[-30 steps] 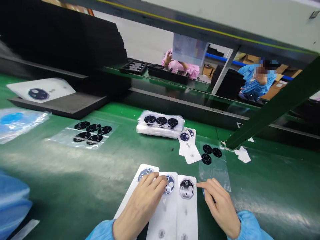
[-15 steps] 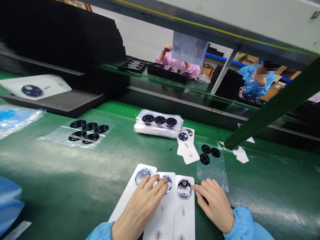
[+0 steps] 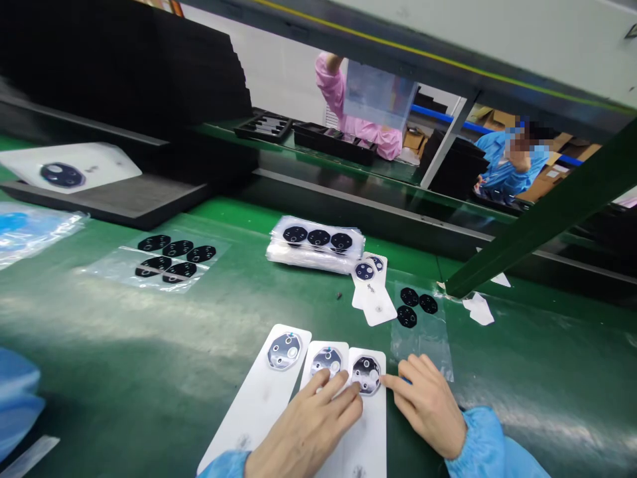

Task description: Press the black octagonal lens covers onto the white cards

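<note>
Three white phone back covers lie side by side on the green belt in front of me: a left cover (image 3: 259, 392), a middle cover (image 3: 326, 362) and a right cover (image 3: 371, 405), each with a dark camera ring at its top. My left hand (image 3: 308, 425) lies on the middle cover, fingers stretched toward the right cover's camera ring (image 3: 365, 374). My right hand (image 3: 428, 405) rests at the right cover's edge, forefinger pointing at the ring, a small blue thing half hidden under the fingers.
A clear film with three black lens stickers (image 3: 417, 305) lies just beyond my right hand. Two more white covers (image 3: 373, 292), a stack of bagged sticker sheets (image 3: 316, 245) and another sticker sheet (image 3: 172, 255) sit farther out. Other people work behind the rail.
My left hand slid right, off the middle cover's camera ring toward the right cover. The left cover is now fully uncovered. My right hand stayed at the right cover's edge.
</note>
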Motion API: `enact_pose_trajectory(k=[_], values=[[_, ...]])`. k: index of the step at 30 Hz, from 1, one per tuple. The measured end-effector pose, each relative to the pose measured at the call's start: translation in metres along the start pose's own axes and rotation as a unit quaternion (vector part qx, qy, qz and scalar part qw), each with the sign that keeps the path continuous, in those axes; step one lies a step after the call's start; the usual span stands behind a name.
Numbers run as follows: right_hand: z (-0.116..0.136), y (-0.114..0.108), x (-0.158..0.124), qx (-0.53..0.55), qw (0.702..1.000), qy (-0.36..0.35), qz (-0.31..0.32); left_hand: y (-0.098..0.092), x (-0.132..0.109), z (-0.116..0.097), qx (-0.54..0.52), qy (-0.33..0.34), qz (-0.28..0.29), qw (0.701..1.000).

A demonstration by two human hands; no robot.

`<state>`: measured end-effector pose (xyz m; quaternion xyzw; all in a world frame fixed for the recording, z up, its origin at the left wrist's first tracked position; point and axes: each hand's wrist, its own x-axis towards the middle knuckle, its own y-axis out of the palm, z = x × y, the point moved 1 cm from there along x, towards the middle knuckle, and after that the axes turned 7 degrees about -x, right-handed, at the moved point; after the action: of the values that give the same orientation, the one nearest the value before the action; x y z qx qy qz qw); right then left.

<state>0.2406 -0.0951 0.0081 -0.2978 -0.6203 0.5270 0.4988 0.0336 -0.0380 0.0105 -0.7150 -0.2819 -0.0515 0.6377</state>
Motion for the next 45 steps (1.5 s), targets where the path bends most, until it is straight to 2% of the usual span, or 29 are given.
enact_pose_trajectory(k=[4, 11, 17, 23, 26, 29, 31, 33, 36, 41, 45], values=[[-0.003, 0.001, 0.002, 0.030, 0.999, 0.032, -0.003, 0.002, -0.001, 0.000, -0.008, -0.004, 0.009, 1.000], [-0.006, 0.000, 0.009, -0.035, 0.999, -0.003, 0.008, 0.001, -0.001, 0.000, -0.008, 0.001, 0.002, 1.000], [-0.003, -0.002, 0.014, -0.086, 0.995, -0.045, 0.000, 0.001, 0.000, -0.001, -0.017, -0.016, 0.026, 0.999], [-0.003, -0.007, 0.018, -0.079, 0.996, -0.048, -0.015, 0.006, -0.004, -0.005, 0.008, -0.015, 0.021, 1.000], [-0.003, -0.015, 0.019, 0.007, 1.000, 0.014, 0.004, 0.009, -0.006, -0.007, -0.021, -0.035, 0.024, 0.999], [0.006, -0.017, 0.020, 0.129, 0.985, 0.112, 0.011, 0.004, -0.007, -0.003, -0.136, -0.094, 0.012, 0.986], [0.019, -0.013, 0.021, 0.175, 0.976, 0.133, 0.008, -0.004, -0.006, 0.004, -0.208, -0.134, -0.003, 0.969], [0.034, -0.007, 0.023, 0.189, 0.976, 0.108, -0.004, -0.011, -0.006, 0.011, -0.248, -0.157, -0.005, 0.956], [0.049, 0.000, 0.026, 0.176, 0.982, 0.061, -0.034, -0.017, -0.005, 0.018, -0.275, -0.171, 0.028, 0.946], [0.040, 0.001, 0.018, 0.153, 0.985, 0.065, -0.050, -0.013, -0.002, 0.015, -0.249, -0.151, 0.031, 0.956], [0.033, 0.006, 0.001, 0.093, 0.995, -0.036, -0.030, -0.005, -0.001, 0.010, -0.204, -0.136, 0.038, 0.969]])
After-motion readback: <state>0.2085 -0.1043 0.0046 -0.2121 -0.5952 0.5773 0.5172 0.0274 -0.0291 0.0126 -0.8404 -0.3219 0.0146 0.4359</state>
